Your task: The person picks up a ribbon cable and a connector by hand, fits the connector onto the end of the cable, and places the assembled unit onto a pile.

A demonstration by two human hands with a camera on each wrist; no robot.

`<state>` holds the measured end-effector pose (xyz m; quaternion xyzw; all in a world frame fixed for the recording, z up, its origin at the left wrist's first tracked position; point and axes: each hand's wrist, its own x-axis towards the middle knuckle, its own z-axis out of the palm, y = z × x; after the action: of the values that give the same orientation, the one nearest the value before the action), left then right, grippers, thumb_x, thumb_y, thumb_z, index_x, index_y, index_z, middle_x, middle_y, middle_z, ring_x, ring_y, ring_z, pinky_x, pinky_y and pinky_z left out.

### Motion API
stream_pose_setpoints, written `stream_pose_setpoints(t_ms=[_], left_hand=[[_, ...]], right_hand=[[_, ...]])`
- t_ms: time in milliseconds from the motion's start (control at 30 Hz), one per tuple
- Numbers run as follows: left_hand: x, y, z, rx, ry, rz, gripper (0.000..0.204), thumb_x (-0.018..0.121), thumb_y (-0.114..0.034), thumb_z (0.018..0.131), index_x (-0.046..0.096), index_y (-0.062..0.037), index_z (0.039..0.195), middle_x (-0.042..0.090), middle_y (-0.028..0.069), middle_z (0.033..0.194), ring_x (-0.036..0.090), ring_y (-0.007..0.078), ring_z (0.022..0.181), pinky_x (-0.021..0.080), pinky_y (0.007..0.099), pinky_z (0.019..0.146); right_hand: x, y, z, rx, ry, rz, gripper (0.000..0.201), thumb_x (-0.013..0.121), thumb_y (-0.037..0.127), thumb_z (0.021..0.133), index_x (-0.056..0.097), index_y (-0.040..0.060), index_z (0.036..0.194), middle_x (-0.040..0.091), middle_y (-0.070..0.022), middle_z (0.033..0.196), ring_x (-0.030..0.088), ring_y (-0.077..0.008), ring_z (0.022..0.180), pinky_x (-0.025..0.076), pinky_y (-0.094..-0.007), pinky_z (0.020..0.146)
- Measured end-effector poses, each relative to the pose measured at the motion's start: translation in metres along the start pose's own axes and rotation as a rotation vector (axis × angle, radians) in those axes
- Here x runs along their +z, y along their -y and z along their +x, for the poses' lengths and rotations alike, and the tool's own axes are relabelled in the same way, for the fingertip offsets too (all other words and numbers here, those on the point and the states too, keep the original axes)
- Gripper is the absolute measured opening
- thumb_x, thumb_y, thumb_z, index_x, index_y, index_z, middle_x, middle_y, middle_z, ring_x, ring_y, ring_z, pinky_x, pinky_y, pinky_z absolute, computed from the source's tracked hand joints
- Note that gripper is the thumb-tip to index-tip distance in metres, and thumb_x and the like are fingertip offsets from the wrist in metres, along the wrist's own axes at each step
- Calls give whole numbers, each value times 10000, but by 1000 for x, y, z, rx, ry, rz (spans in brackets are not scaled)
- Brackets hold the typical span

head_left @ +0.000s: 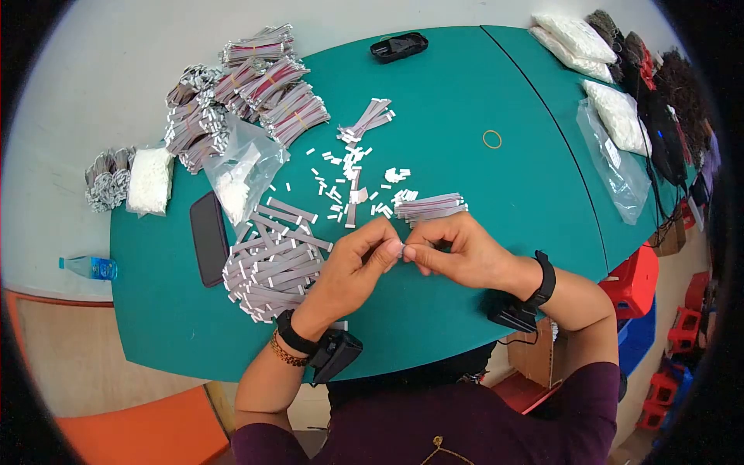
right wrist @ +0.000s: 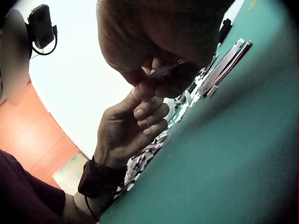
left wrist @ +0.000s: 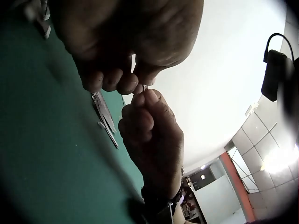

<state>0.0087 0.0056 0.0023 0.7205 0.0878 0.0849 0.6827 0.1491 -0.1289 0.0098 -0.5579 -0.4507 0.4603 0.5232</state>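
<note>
Both hands meet above the green table (head_left: 465,116), fingertip to fingertip. Between thumb and fingers, the left hand (head_left: 358,260) pinches a small light-coloured piece (left wrist: 145,87). The right hand (head_left: 457,249) pinches the same piece from the other side, its thumb close to the left thumb. Fingertips hide most of the piece, so I cannot tell its kind. Just beyond the right hand lies a neat stack of grey ribbon cables (head_left: 430,207) with white ends. Beside the left forearm spreads a loose heap of similar ribbon cables (head_left: 275,267).
Small white pieces (head_left: 335,192) lie scattered beyond the hands. Tied cable bundles (head_left: 271,85) pile up at the far left, near a clear bag (head_left: 242,167) and a dark phone (head_left: 208,239). A rubber band (head_left: 492,139) and a black case (head_left: 398,47) lie farther off.
</note>
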Motion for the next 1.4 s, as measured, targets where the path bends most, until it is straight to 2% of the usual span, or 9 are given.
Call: stream_pose_setpoints(t_ms=[367,633,833,933,1033,1167,1267,1300,1400], left_hand=[[4,4,-2,-32,10,-37,216,473,-185,949,447,-60,776,407,-25,641,360,50,572,310,195,525],[0,-9,2,-106,30,-194,269,427,-251,968,454,-65,775,421,-19,640,369,61,571,315,206,529],[-1,-2,2,-53,51,-70,233,462,-233,956,477,-61,799,421,-25,653,357,48,573,295,192,523],[3,4,2,-4,-6,-46,235,487,-208,943,466,-47,773,369,-38,639,318,36,600,276,205,524],[2,6,1,-46,7,-60,239,496,-205,938,474,-45,763,376,-41,645,322,34,601,276,206,526],[0,-5,1,4,-123,-18,241,504,-222,936,491,-55,763,430,-34,629,372,40,568,287,188,511],[-6,-3,3,18,-288,-63,230,513,-230,932,516,-55,782,442,-32,608,383,40,552,289,192,501],[-8,-4,3,10,-322,-74,228,516,-232,931,521,-57,785,448,-31,605,385,40,547,289,193,497],[-5,-5,4,-16,-371,-73,219,556,-225,909,593,-38,800,499,-29,601,404,28,540,288,187,489]], right_hand=[[4,-5,-3,-93,-26,-77,209,537,122,902,552,18,721,514,17,594,423,-35,548,335,-224,477],[-2,5,-1,9,1,9,224,538,148,912,556,27,724,509,25,608,417,-30,559,329,-222,479],[0,3,0,39,14,20,214,544,150,909,558,32,731,515,30,614,418,-26,564,323,-213,482],[0,1,1,34,17,-17,210,543,152,910,559,35,735,518,34,616,419,-24,566,321,-209,482],[2,0,0,21,2,-18,211,551,155,906,563,40,729,513,41,605,417,-23,558,320,-209,476],[0,-2,5,27,-22,81,163,584,155,886,599,44,768,531,39,614,434,-20,554,334,-197,475],[-11,1,8,64,-161,65,114,614,153,867,628,42,841,566,26,656,466,-19,571,360,-181,490],[-17,0,10,56,-178,103,122,629,145,855,631,29,893,595,3,695,507,-29,591,400,-174,515],[-23,2,13,23,-263,358,123,631,141,853,625,22,886,597,-4,692,527,-44,587,431,-183,531]])
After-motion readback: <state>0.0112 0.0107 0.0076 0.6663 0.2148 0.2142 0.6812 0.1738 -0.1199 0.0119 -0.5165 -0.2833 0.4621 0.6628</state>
